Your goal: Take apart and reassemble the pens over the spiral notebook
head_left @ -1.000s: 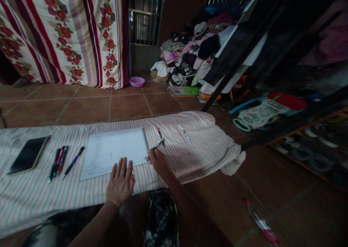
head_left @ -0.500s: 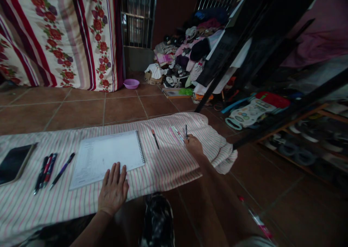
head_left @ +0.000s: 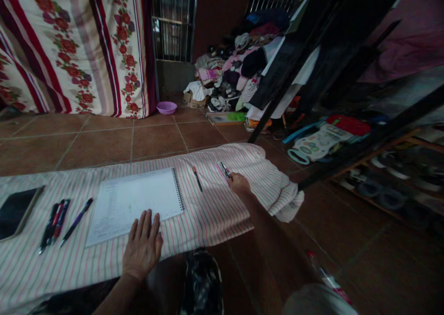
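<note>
My left hand (head_left: 143,250) lies flat with fingers stretched over the lower edge of a spiral notebook (head_left: 137,204), whose page carries faint writing. My right hand (head_left: 238,183) is closed around a dark pen (head_left: 225,168), tilted to the upper left just above the striped cloth. Beside it lies a pink pen (head_left: 218,169), partly covered by the held one. Between the notebook and my right hand rests a dark pen with an orange end (head_left: 197,178). Left of the notebook are a purple-and-black pen (head_left: 77,221) and a group of dark and red pens (head_left: 55,225).
A striped pink-and-grey cloth (head_left: 211,213) covers the low surface. A phone (head_left: 17,211) lies at its left. Beyond are a purple basin (head_left: 167,108), a clothes pile (head_left: 239,65) and a slanting dark pole (head_left: 270,118). A bottle (head_left: 328,278) lies on the tiled floor at right.
My right hand has shifted slightly left, and its pen has tipped from nearly upright to leaning left, over the pens lying there. My left hand stays on the notebook's edge.
</note>
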{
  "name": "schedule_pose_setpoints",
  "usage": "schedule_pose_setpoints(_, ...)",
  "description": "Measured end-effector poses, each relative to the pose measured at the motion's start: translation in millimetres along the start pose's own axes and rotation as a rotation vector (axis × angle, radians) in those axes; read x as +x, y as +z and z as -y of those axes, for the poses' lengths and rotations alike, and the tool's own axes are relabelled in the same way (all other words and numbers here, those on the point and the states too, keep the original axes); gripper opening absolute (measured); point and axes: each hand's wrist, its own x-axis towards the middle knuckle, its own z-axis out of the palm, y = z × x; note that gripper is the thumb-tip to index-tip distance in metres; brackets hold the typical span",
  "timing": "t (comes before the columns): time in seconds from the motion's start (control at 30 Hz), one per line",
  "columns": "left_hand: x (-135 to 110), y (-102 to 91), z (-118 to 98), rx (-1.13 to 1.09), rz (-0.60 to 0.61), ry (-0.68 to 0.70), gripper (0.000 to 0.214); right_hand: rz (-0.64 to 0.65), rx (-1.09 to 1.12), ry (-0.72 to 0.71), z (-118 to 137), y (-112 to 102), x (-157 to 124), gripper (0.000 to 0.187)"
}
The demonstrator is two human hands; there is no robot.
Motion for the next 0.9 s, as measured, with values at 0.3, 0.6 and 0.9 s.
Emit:
schedule_pose_setpoints(0.3,1,-2.0,-1,0.028,-0.009,0.024,0.052,0.032,-0.023,0.0,-1,1,4,0.025)
schedule_pose_setpoints(0.6,1,-1.6,0,0.028,-0.015,0.027,0.053,0.057,-0.046,0.076,0,0,9,0.025)
schedule_pose_setpoints(0.9,1,-1.3,0,0.026,-0.011,0.023,0.059,0.062,-0.041,0.14,6,-3,15,0.028)
